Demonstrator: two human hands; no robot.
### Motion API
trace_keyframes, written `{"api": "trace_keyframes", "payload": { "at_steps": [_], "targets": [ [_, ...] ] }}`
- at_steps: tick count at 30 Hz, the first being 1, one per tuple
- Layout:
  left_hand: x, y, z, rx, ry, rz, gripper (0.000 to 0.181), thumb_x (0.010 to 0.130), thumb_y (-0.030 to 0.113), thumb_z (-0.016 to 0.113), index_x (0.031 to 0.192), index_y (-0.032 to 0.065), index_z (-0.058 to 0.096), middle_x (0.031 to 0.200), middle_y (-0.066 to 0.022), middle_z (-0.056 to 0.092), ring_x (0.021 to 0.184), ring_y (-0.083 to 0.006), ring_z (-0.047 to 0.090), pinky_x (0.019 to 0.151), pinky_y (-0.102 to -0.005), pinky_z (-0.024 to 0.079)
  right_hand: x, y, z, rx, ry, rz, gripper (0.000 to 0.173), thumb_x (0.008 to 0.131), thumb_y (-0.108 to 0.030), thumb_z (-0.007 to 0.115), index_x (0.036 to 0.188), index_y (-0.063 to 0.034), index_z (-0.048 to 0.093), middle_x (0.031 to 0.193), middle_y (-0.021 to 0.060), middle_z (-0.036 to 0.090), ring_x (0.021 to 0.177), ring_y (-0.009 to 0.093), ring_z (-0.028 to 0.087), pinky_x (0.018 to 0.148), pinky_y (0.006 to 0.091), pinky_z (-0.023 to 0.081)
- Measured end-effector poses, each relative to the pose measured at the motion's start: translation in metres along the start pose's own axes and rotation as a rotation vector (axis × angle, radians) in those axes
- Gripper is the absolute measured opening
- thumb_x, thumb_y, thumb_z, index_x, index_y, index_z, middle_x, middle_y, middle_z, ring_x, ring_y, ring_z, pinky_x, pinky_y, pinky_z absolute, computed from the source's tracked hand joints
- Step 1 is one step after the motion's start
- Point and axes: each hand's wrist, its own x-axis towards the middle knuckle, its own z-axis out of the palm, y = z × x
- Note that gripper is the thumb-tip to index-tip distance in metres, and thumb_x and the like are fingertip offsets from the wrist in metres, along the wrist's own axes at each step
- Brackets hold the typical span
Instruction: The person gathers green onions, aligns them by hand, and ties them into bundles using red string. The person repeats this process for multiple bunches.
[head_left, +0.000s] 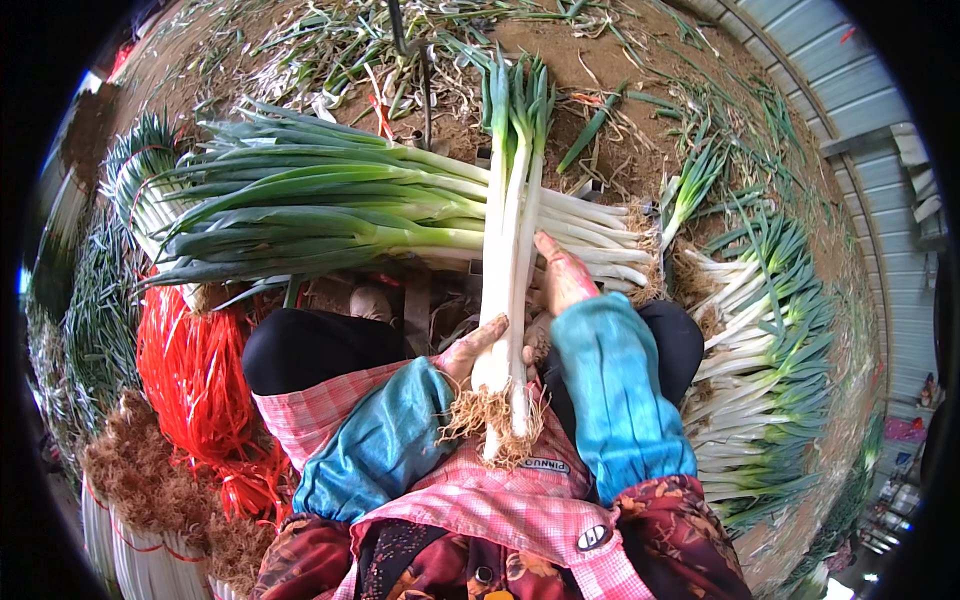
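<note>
Several long scallions (513, 247) stand nearly upright in the picture, roots toward my body and green tops pointing away. My left hand (472, 351) grips them low on the white stems, just above the roots, its thumb on top. My right hand (564, 274) lies along the right side of the same stems, fingers pointing away; its palm side is hidden. Beneath them a large pile of scallions (360, 202) lies crosswise on a low metal stand, green leaves to the left and roots to the right.
Red plastic strips (191, 367) hang at the left beside a tied scallion bundle (154, 187). Rooty tied bundles (150, 547) are at the lower left. A row of scallions (765, 375) lies on the soil at the right. A thin metal rod (427, 97) rises beyond the pile; leaf scraps litter the ground.
</note>
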Motion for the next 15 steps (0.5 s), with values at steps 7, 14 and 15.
{"api": "trace_keyframes", "payload": {
  "at_steps": [7,14,15],
  "targets": [
    [0.000,0.006,0.040,0.129,0.324,-0.020,0.047,0.083,0.036,0.054,0.112,0.0004,0.043,0.093,-0.0150,0.056,0.075,-0.0257,0.059,0.066,-0.0373,0.053,0.000,0.002,0.017,-0.014,-0.002,-0.161,0.031,0.067,-0.009,0.071,0.091,0.0017,0.055,0.077,0.0096,0.061,0.066,0.019,0.059,0.062,0.0308,0.049],
    [0.037,0.003,0.047,0.601,0.601,0.075,0.033,0.077,0.022,0.066,0.101,0.0036,0.054,0.080,-0.0065,0.059,0.066,-0.0179,0.059,0.058,-0.0324,0.051,0.022,0.008,-0.002,-0.684,0.374,-0.502,0.041,0.061,-0.011,0.073,0.093,0.0008,0.052,0.079,0.0152,0.061,0.072,0.023,0.059,0.066,0.0331,0.047],
    [0.040,0.000,0.041,0.566,0.600,0.072,0.032,0.076,0.020,0.066,0.100,0.0039,0.054,0.081,-0.0063,0.060,0.068,-0.0179,0.059,0.059,-0.0333,0.051,0.025,0.009,-0.007,-0.648,0.351,-0.516,0.040,0.062,-0.011,0.073,0.093,0.0007,0.052,0.080,0.0146,0.061,0.072,0.022,0.059,0.067,0.0326,0.047]
  ]
}}
